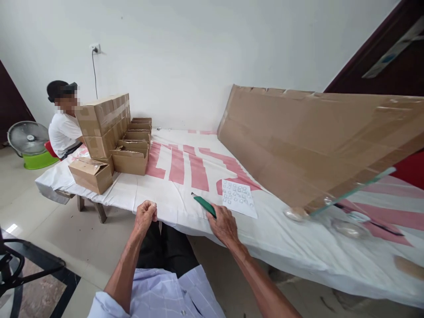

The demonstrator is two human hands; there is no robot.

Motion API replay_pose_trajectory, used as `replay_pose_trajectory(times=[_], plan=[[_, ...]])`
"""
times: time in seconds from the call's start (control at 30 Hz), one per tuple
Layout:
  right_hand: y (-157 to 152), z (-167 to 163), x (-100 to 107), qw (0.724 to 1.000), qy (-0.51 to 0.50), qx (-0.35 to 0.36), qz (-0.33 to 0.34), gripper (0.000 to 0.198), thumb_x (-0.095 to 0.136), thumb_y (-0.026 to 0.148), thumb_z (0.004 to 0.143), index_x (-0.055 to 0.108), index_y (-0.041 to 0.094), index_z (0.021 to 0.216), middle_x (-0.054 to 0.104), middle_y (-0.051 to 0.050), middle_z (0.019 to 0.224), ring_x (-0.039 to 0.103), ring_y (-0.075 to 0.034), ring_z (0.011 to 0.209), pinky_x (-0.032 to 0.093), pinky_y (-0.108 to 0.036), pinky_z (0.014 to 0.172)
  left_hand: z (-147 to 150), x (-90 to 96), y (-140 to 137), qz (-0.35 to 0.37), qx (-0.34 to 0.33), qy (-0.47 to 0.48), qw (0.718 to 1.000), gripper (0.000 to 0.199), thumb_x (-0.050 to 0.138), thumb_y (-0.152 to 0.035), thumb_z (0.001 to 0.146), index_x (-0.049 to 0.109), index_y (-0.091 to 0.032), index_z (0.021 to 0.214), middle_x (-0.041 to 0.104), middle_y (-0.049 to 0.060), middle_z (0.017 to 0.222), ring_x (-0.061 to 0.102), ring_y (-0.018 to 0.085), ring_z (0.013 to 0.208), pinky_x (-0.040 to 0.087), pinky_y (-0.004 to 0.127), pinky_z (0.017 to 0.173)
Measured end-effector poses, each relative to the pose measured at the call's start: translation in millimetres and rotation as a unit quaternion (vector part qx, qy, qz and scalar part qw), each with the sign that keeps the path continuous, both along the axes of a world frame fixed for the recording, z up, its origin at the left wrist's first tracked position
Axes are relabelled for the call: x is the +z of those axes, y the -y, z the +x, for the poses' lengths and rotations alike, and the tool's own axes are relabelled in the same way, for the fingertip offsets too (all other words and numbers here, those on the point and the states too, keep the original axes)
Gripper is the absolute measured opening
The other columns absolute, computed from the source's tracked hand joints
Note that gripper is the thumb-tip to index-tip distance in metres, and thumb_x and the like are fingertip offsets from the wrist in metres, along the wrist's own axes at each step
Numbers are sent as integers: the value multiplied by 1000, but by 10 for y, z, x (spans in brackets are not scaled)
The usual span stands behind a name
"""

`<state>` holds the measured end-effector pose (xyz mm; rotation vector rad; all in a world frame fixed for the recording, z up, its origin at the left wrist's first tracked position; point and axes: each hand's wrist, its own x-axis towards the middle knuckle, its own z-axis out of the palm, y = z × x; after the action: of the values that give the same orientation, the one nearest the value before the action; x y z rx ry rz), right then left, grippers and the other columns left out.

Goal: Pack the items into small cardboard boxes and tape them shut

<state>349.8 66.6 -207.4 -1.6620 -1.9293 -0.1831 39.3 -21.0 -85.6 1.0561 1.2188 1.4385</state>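
My right hand (225, 225) is closed around a green box cutter (204, 206), whose narrow dark tip points up and left over the cloth. Close by, on its right, lies a white sheet (239, 199) with rows of small round marks or pieces, too small to tell which. My left hand (145, 215) is closed, its fingers curled in at the front edge of the table; anything inside it is hidden. White cloth with red stripes covers the table (179, 201) under both.
Stacked cartons (102, 123) and several open boxes (130, 159) stand at the left, with a closed carton (91, 174) in front. A large cardboard panel (298, 141) leans at the right beside blurred clear packages (349, 228). Another person (64, 130) sits behind the cartons, near a fan (29, 139).
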Motion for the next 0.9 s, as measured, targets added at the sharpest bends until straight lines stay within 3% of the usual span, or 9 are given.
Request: replay_pose_trajectory(times=[0.33,0.53,0.9], plan=[[11,-12,19,1000,-11,-9,-14,30,52,28,100,64,19,126,67,-13,116,59,-30,103,46,-39,85,-163,-79,25,-11,-9,-40,999,62,65,-73,84,41,-25,52,38,-6,41,36,9,36,30,27,44],[6,25,27,1000,-18,0,-24,34,51,29,98,64,18,128,68,-14,115,59,-31,106,46,-41,87,-209,-131,117,-17,-43,-50,998,64,69,-76,80,44,-24,52,43,-5,44,39,10,37,31,27,44],[-91,-62,160,999,2,-8,-43,32,54,35,99,69,18,122,67,-14,112,54,-31,102,43,-41,87,-410,-341,277,-16,-24,-67,997,37,77,-47,75,57,-20,59,52,-4,48,45,9,43,34,23,49]])
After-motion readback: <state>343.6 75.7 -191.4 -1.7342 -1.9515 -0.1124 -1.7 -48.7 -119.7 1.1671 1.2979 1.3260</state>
